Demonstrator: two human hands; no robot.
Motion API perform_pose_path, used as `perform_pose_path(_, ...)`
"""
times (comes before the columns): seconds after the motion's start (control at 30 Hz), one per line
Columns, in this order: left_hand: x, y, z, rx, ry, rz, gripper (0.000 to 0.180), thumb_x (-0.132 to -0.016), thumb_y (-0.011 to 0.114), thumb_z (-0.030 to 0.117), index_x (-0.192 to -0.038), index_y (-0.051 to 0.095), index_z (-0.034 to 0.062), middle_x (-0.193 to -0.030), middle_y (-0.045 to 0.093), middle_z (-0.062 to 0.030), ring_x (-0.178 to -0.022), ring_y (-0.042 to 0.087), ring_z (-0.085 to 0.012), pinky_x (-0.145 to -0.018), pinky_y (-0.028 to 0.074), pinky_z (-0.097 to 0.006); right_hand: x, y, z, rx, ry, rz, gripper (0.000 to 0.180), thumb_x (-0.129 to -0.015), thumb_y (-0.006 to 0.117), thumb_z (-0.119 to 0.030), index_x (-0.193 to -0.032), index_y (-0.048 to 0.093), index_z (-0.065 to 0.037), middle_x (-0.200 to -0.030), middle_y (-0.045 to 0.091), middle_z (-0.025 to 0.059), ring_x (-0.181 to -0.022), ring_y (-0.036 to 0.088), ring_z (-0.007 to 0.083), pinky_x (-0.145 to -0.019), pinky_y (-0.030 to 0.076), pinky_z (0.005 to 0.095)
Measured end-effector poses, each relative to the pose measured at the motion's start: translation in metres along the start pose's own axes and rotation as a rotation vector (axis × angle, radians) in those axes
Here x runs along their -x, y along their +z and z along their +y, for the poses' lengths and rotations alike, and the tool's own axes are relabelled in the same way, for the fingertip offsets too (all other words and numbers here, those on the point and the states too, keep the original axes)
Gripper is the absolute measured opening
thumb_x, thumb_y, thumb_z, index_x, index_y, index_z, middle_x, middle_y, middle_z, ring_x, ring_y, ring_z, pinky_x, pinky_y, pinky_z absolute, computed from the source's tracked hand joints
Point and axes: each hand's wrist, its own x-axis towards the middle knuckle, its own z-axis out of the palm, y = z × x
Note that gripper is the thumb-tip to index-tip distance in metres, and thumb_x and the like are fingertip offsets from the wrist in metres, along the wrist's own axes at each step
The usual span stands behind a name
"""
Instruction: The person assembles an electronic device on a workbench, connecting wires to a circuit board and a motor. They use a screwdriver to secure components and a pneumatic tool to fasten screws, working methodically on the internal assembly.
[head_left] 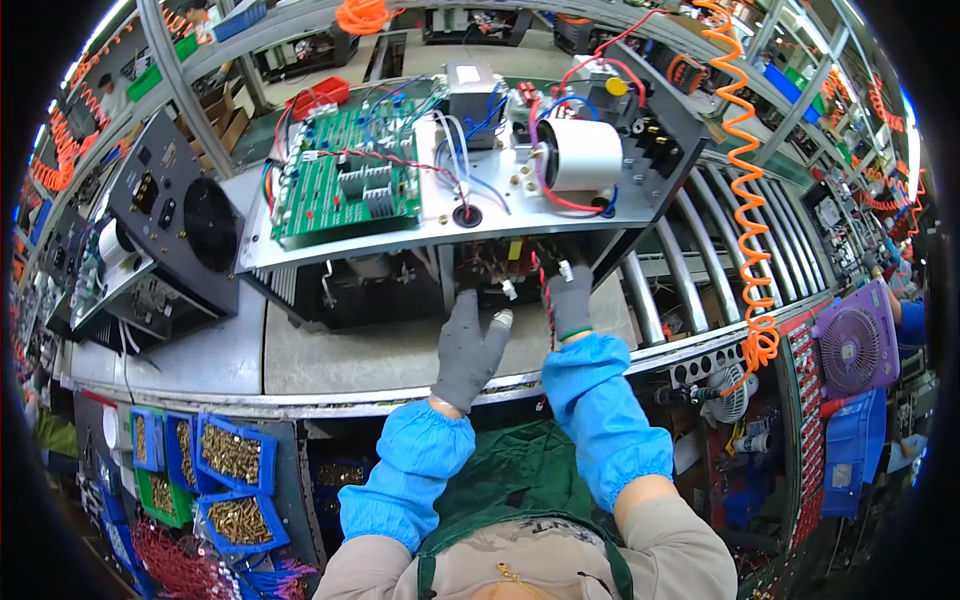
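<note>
An open metal chassis (600, 215) stands on the bench before me, with a green circuit board (345, 190) on its top plate and a white cylindrical part (583, 155) to the right. Both my hands wear grey gloves and blue sleeve covers. My left hand (470, 345) reaches to the chassis's lower front opening, its fingertips at the wires there. My right hand (568, 295) is pushed into the same opening among red and white wires; what its fingers hold is hidden.
A black unit with a round fan grille (175, 235) stands at the left. Blue bins of brass parts (230, 460) hang below the bench edge. An orange coiled hose (748, 190) hangs at the right, over metal rollers (690, 260). A purple fan (855, 345) sits far right.
</note>
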Motion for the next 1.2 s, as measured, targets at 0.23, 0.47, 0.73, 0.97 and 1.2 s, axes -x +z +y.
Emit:
perform_pose_path(0.23,0.009,-0.008,-0.004,-0.093,-0.042,-0.175,0.048,-0.080,0.063,0.029,-0.119,0.053,0.0035,-0.108,0.057,-0.0216,-0.102,0.056,-0.0363,-0.087,0.045,-0.043,-0.013,0.001,0.033,0.630,-0.139,-0.071,0.030,-0.075,0.068,-0.022,-0.102,0.061,-0.012,-0.087,0.064,0.0197,-0.077,0.060,0.0416,-0.066,0.050,0.0493)
perform_pose_path(0.47,0.002,0.002,0.009,-0.158,0.080,-0.018,0.040,-0.079,0.063,0.031,-0.107,0.055,0.0033,-0.094,0.057,-0.0234,-0.088,0.057,-0.0393,-0.077,0.046,-0.047,-0.009,0.006,0.028,0.312,0.160,-0.064,0.030,-0.079,0.065,-0.019,-0.108,0.061,-0.010,-0.083,0.064,0.0205,-0.073,0.060,0.0420,-0.062,0.048,0.0460)
perform_pose_path(0.73,-0.016,-0.013,0.018,-0.286,0.177,-0.091,0.035,-0.079,0.063,0.029,-0.104,0.060,0.0043,-0.094,0.059,-0.0196,-0.085,0.057,-0.0334,-0.072,0.046,-0.044,0.023,-0.100,0.030,0.294,-0.185,-0.656,0.030,-0.082,0.065,-0.032,-0.092,0.066,-0.003,-0.084,0.063,0.0190,-0.083,0.062,0.0350,-0.069,0.048,0.0416)
perform_pose_path(0.97,0.030,-0.029,-0.005,0.064,0.148,-0.181,0.031,-0.079,0.062,0.017,-0.107,0.062,0.0052,-0.102,0.061,-0.0130,-0.093,0.059,-0.0316,-0.084,0.049,-0.038,0.052,-0.266,0.129,1.642,0.166,-0.945,0.052,-0.070,0.066,-0.055,-0.096,0.071,-0.010,-0.097,0.068,0.0151,-0.093,0.064,0.0307,-0.079,0.051,0.0405)
perform_pose_path(1.2,0.071,-0.036,0.015,-0.106,0.176,-0.516,0.030,-0.079,0.060,0.027,-0.102,0.064,0.0076,-0.097,0.062,-0.0133,-0.093,0.060,-0.0327,-0.081,0.048,-0.041,0.044,-0.290,0.153,1.890,0.203,-1.371,0.059,-0.058,0.072,-0.059,-0.090,0.072,-0.009,-0.091,0.068,0.0148,-0.087,0.065,0.0306,-0.076,0.052,0.0384)
